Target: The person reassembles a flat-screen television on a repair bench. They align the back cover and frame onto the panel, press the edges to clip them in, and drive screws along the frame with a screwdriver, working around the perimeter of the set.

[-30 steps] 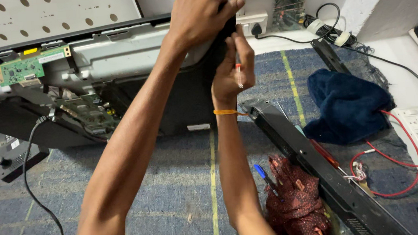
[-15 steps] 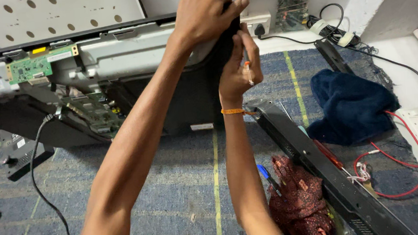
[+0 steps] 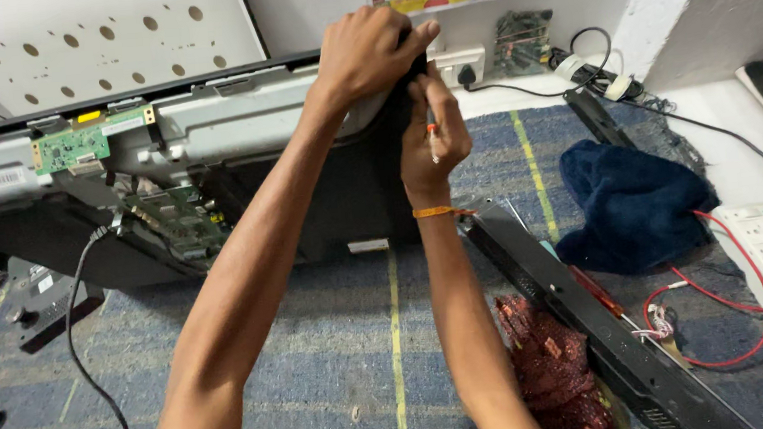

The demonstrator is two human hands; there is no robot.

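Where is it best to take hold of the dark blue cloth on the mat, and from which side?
Probably from above, at the raised folds in the middle of the blue cloth: it lies crumpled and soft, so a pinch there gathers it. Its right edge meets a red wire, so avoid that side.

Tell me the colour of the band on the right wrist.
Orange, the wrist band shows in the head view.

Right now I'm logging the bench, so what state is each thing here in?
Television: back cover off, circuit boards bared.
Left hand: gripping the television's top edge.
Right hand: closed on a screwdriver, tip hidden.
Blue cloth: crumpled on the mat.
Red wire: loose, looped.
Wall socket: plug in.
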